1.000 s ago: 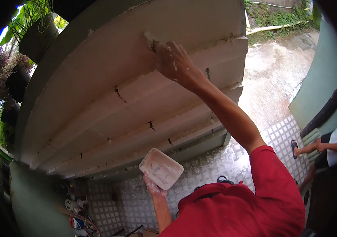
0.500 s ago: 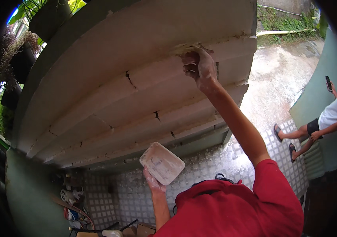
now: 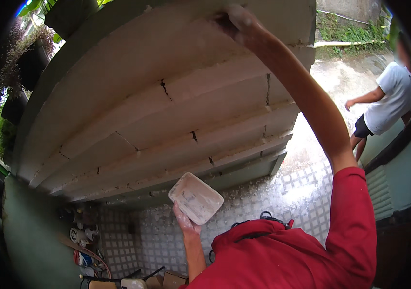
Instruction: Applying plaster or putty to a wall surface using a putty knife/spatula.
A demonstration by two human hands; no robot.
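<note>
Clock face laid over the whole view, 12 at top.

Item 1. Tray (image 3: 196,198): shallow, whitish, rectangular with rounded corners, streaked inside with pale residue. Located just below centre, toward 6 o'clock; tilted, open side toward the camera.

Item 2. Left hand (image 3: 186,222): at 6 o'clock, below tray. Closed on tray at its 7 o'clock edge; skin smeared with white.

Item 3. Right hand (image 3: 235,24): at about 12 o'clock, close against stepped surface. Fingers bent, shadowed and blurred; impossible to tell whether gripping anything. Whitish on the back. Well apart from tray.

Item 4. Stepped surface (image 3: 133,125): pale, curved, ridged in long bands, spanning 9 through 12 to 1 o'clock. Marked with dark cracks (image 3: 164,89), several, scattered along the bands.

Item 5. Red shirt (image 3: 292,255): at 5 o'clock, sleeve reaching toward 4.

Item 6. Co-worker (image 3: 389,98): between 2 and 3 o'clock, in white top and dark shorts, well apart from both hands.

Item 7. Tiled floor (image 3: 159,236): checked, pale-spattered, running from 7 to 4 o'clock.

Item 8. Hanging plants (image 3: 34,67): in dark pots, around 10 o'clock.

Item 9. Green wall (image 3: 41,231): at 8 o'clock.

Item 10. Pipe (image 3: 345,44): pale, at 2 o'clock, beside greenery.
</note>
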